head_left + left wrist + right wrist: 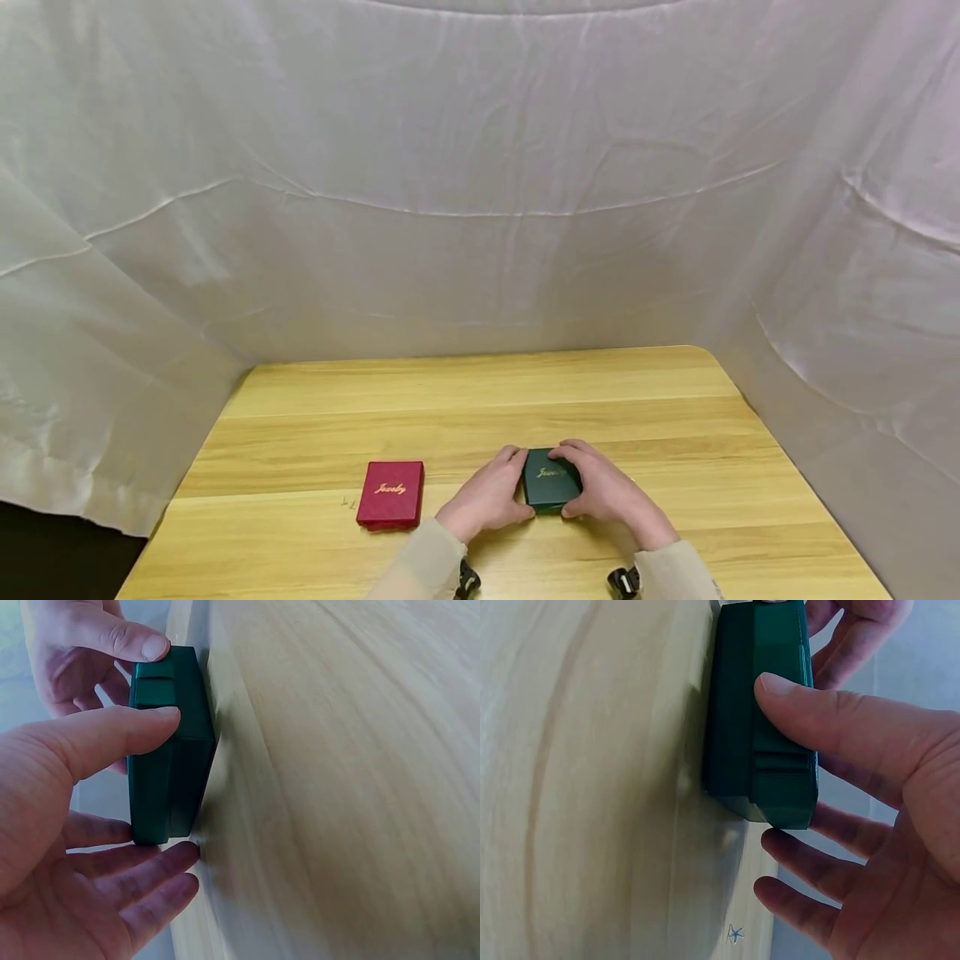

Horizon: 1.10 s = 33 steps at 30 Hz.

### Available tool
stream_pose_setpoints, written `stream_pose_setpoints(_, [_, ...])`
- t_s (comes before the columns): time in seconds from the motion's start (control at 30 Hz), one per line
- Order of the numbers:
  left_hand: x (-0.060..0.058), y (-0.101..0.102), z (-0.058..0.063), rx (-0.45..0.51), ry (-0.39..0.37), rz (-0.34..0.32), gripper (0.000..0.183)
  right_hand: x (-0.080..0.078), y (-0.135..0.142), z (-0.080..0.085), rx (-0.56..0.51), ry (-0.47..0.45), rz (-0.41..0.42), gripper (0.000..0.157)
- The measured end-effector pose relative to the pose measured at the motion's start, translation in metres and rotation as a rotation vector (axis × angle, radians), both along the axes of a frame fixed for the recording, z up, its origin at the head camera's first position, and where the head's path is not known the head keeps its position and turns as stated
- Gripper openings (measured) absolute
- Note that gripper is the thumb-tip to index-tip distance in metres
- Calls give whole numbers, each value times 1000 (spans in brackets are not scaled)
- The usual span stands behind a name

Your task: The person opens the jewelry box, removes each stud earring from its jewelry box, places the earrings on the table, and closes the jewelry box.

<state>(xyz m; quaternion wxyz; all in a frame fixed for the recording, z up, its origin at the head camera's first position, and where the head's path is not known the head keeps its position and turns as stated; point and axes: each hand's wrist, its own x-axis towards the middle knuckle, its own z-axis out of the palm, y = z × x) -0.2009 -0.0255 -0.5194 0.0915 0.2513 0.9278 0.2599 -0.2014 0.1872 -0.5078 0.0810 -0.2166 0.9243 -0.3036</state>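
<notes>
Both hands are at a dark green jewelry box (551, 477) with gold "Jewelry" lettering on its lid. My left hand (491, 492) grips it from the left, thumb on the near side. From the right, my right hand (603, 492) holds it too, its thumb on the near side and a finger at the far edge. In the left wrist view, the green box (169, 750) shows a lid over a slightly narrower base, close to the tabletop. The lid of the box (780, 735) looks closed in the right wrist view. A red jewelry box (392, 493) lies closed to the left.
The wooden table (465, 400) has a pale wood-grain top. Light grey cloth (480, 250) hangs behind it and along both sides. A small star mark (736, 934) is on the tabletop in the right wrist view. Dark bands (467, 579) circle the wrists.
</notes>
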Motion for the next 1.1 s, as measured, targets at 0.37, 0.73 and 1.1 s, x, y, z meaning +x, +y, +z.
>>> stream_pose_setpoints(0.37, [-1,3,-1,-7,7,-13,86,2,2,1,-2,17,-2,77])
stream_pose_setpoints(0.73, [2,-7,5,-25,6,-7,98,1,7,6,-37,-62,-1,86])
stream_pose_setpoints(1.1, [9,-49,29,-57,34,82,84,-2,22,14,-14,24,-96,67])
